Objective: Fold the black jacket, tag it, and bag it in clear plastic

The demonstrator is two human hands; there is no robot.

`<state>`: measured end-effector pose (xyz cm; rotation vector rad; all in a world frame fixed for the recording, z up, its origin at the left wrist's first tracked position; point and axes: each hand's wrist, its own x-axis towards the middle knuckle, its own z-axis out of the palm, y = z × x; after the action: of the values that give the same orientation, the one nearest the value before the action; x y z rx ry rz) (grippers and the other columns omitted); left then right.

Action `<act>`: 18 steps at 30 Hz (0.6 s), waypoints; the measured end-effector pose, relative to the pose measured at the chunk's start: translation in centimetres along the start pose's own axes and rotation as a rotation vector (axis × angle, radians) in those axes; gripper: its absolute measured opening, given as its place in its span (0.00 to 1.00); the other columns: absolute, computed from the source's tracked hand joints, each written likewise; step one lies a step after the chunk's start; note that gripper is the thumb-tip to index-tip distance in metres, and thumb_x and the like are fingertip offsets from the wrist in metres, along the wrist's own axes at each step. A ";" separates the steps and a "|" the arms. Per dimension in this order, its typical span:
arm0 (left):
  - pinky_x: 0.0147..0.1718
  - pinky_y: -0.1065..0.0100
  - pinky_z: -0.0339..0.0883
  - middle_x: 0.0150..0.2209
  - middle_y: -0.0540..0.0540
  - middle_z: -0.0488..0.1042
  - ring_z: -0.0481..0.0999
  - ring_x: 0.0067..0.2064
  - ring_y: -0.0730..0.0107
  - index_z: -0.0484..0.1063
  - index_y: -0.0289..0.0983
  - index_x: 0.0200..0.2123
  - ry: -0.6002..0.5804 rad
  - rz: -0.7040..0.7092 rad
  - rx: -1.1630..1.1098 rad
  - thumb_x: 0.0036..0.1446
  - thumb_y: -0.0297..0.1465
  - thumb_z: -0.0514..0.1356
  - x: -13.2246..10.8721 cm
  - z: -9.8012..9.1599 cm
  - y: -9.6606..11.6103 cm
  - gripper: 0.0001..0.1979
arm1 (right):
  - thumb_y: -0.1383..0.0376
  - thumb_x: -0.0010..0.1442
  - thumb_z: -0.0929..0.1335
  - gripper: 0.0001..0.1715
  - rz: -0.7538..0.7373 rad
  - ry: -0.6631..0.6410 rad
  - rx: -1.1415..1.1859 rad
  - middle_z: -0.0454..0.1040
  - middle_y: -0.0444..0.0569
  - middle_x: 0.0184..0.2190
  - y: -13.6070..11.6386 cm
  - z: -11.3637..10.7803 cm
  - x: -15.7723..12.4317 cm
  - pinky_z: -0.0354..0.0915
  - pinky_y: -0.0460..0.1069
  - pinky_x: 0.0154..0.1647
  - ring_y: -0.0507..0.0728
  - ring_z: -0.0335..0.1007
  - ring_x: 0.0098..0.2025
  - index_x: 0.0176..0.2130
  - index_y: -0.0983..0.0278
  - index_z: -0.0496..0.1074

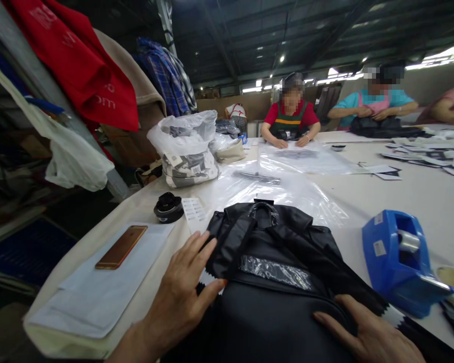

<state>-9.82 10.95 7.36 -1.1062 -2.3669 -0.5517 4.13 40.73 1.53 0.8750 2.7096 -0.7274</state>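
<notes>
A black backpack (261, 322) lies in front of me at the table's near edge, straps side up. Clear plastic film wraps its top handle, and a strip of it crosses the back below the straps. My left hand (185, 282) rests on the bag's left side, fingers stretched and apart. On the lower right, my right hand (366, 327) lies against the bag with thumb and forefinger spread; its other fingers are partly hidden. Pale zigzag-edged pieces (393, 316) show on the straps near both hands.
A blue tape dispenser (393, 262) stands at right. On the left are a phone (121, 247) on white paper (98, 292), a black coiled item (168, 206) and a label sheet (194, 214). Plastic bags (306, 194) lie beyond the backpack. Co-workers sit across the table (336, 196).
</notes>
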 end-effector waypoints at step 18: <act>0.62 0.55 0.44 0.66 0.42 0.37 0.38 0.66 0.57 0.42 0.30 0.64 -0.798 -0.182 0.131 0.65 0.41 0.45 6.3 13.8 -0.5 0.31 | 0.39 0.55 0.57 0.31 -0.137 0.162 -0.065 0.77 0.49 0.39 0.7 1.2 -0.3 0.70 0.54 0.36 0.62 0.75 0.38 0.40 0.58 0.70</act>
<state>-17.11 21.81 -0.31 -1.2042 -3.1442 0.0214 4.84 40.47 0.31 0.7703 2.9424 -0.6150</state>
